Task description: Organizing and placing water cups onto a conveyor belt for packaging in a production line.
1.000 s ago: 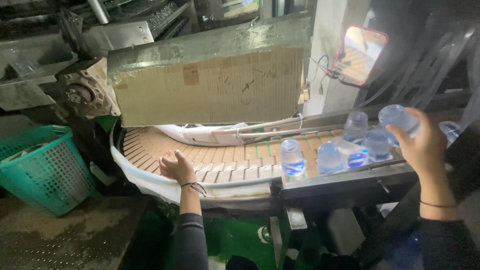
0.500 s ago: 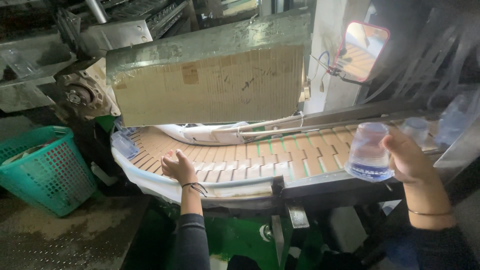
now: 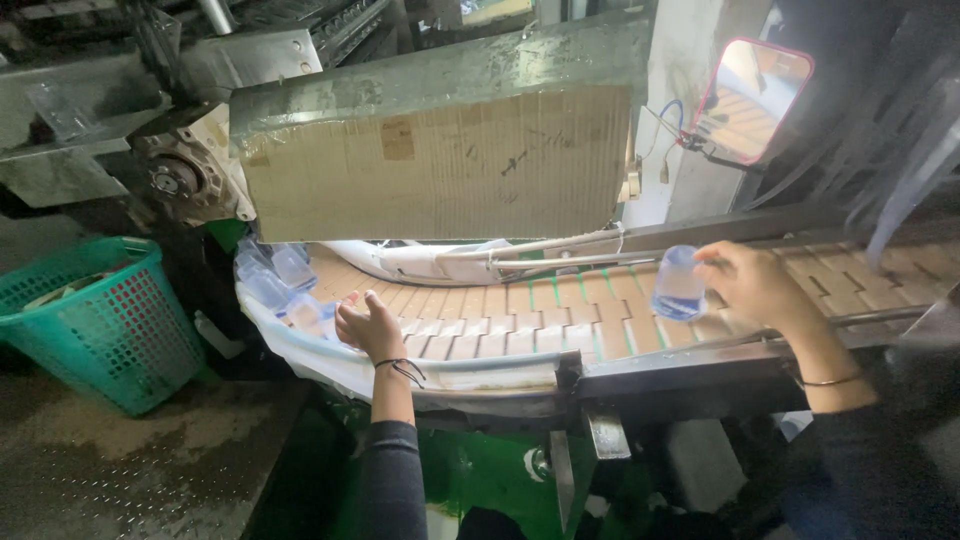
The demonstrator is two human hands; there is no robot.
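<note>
My right hand (image 3: 755, 285) clamps a clear plastic cup (image 3: 678, 284) above the slat conveyor (image 3: 520, 325). My left hand (image 3: 368, 326), fingers spread, rests beside incoming cups (image 3: 272, 282) near the white guard rail (image 3: 330, 355); bare slats lie between.

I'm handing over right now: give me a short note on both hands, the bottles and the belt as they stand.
Left hand: open, resting on the curved belt at its near edge, holding nothing.
Right hand: gripping one clear bottle, upright, at the belt's right stretch.
More clear bottles stand bunched at the belt's left bend, beside the left hand, coming out from under the cardboard cover.
Middle of the belt is bare.
Green basket stands on the floor to the left; contents unclear.
Done: one bottle in hand. Left: the bunch at the bend.
</note>
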